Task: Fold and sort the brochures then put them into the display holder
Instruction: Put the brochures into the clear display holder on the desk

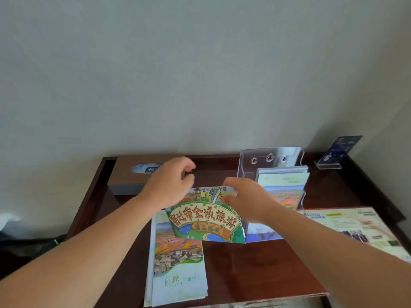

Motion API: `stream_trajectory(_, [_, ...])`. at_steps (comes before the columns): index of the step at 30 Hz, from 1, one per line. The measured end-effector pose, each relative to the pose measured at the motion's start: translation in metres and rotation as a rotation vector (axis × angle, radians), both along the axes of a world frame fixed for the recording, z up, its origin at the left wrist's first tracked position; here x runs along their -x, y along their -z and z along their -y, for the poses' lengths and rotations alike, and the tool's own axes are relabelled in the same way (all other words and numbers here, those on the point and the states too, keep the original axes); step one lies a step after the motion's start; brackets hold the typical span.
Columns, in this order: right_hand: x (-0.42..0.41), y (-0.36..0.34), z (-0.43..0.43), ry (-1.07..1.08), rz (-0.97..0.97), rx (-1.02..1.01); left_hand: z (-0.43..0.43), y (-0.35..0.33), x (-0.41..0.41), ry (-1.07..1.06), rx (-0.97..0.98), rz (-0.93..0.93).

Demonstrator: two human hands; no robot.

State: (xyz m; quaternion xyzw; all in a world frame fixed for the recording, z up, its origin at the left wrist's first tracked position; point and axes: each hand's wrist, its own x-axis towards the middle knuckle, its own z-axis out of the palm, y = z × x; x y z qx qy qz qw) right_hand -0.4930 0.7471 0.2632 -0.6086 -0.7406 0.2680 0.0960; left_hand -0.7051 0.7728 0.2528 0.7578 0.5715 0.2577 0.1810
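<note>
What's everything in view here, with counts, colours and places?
Table: one, dark brown, against the wall.
Tissue box: one, brown, back left.
Holder: one, clear, back centre-right.
Holder brochures: a few, pale green, inside holder.
Cartoon brochure: one, multicoloured, held mid-table.
Brochure stack: several, green-white, front.
Blue sheet: one, beneath right hand.
Leaflet: one, pale, open, right edge.
Card stand: one, blue, back right.
Left hand: at brochure's left corner, grip unclear.
Right hand: pinches brochure's top edge.
</note>
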Motion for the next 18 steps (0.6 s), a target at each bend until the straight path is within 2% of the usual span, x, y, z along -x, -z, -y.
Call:
stream_trajectory(3, [-0.004,-0.014,-0.002,-0.072,0.051,-0.047,0.011,-0.018,-0.03,0.198,0.208,-0.125])
stream_trajectory(6, [-0.015,-0.021,0.0,-0.124,0.049,-0.109,0.021,-0.023,-0.052,0.206,0.257,-0.211])
stream_trajectory(8, [-0.033,-0.025,0.002,-0.148,-0.008,-0.141,0.028,-0.026,-0.069,0.159,0.279,-0.152])
stream_trajectory(11, [-0.073,-0.033,0.003,-0.163,-0.169,-0.108,0.038,-0.029,-0.093,0.081,0.318,0.062])
stream_trajectory(16, [-0.153,-0.048,-0.006,-0.18,-0.232,0.028,0.051,-0.027,-0.125,-0.152,0.328,0.715])
stream_trajectory(18, [-0.174,-0.054,-0.011,-0.139,-0.333,0.033,0.055,-0.024,-0.139,-0.188,0.345,0.85])
